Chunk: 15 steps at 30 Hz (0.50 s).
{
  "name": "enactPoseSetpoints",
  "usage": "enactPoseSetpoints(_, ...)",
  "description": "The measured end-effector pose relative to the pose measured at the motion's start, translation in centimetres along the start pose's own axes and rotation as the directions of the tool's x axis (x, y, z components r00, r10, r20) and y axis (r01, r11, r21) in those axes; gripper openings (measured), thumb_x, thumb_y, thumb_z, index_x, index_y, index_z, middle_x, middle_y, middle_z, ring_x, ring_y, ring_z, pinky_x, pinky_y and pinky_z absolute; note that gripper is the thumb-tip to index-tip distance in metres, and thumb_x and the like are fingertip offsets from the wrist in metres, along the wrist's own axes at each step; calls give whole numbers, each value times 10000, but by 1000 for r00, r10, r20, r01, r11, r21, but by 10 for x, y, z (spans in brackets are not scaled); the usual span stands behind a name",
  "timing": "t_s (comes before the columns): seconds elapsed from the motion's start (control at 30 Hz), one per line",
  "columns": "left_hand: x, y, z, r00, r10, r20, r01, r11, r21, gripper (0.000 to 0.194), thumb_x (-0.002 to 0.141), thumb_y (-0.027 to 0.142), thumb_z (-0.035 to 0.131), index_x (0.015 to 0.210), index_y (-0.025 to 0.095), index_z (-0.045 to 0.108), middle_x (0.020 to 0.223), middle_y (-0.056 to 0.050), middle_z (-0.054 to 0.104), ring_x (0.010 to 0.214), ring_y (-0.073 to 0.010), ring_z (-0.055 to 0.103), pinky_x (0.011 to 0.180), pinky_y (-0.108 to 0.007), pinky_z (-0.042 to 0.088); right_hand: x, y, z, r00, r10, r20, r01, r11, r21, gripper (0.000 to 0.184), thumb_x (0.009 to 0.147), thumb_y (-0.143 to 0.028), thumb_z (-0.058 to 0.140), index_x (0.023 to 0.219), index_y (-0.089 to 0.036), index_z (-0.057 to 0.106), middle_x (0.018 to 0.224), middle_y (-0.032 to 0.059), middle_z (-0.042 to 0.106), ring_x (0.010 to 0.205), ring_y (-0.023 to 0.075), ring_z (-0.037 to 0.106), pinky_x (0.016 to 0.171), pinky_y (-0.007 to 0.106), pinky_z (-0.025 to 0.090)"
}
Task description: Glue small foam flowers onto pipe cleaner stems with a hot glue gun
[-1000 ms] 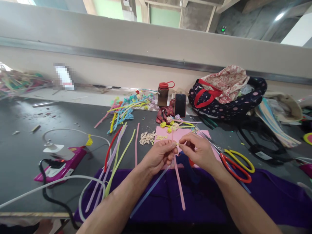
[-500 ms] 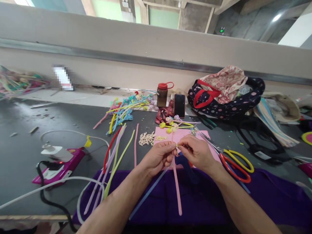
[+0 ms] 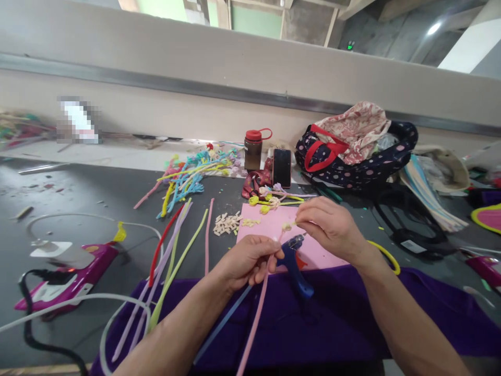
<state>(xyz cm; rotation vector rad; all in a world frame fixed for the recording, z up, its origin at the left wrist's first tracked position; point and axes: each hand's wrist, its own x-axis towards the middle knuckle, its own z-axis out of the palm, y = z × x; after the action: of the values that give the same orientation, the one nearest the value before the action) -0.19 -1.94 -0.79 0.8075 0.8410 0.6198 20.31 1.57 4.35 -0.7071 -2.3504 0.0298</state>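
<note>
Dark counter (image 3: 78,209). Far side, centre: brown bottle with red cap (image 3: 252,149), upright; black phone (image 3: 282,167) just right of it, propped upright. Right of the phone: dark dotted bag with red handles (image 3: 352,162), patterned cloth (image 3: 354,128) on top. Left of the bottle: heap of coloured pipe-cleaner pieces (image 3: 195,175). Loose long pipe cleaners (image 3: 172,250) lie mid-counter. Small pale bits (image 3: 225,223) piled beside a pink sheet (image 3: 270,227). Magenta device (image 3: 64,279) with white cable (image 3: 97,219) at left. Purple cloth (image 3: 332,318) along near edge.

Craft workshop bench. Pipe cleaners (image 3: 188,177) heaped at 11 o'clock, glue gun (image 3: 294,261) at centre. Scissors (image 3: 385,254) at 3 o'clock.
</note>
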Motion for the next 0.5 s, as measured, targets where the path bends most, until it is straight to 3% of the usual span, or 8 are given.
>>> enactPoseSetpoints(0.27,-3,0,4,999,-49,4,48,983,178,214,715,288,552,592,123,609,367,22,525,201,-39,328,219,-144,190,-15,-10,-1,998,4,68,-7,999,32,99,848,-170,503,832,-190,598,857,58,642,857,172,571,768,325,451)
enactPoseSetpoints(0.5,-4,2,3,997,-80,2,79,981,179,221,711,296,537,594,130,624,371,13,537,226,-48,351,242,-155,198,-21,-17,4,999,-11,53,11,1000,5,90,834,-173,522,843,-194,609,857,52,651,846,174,577,764,330,450)
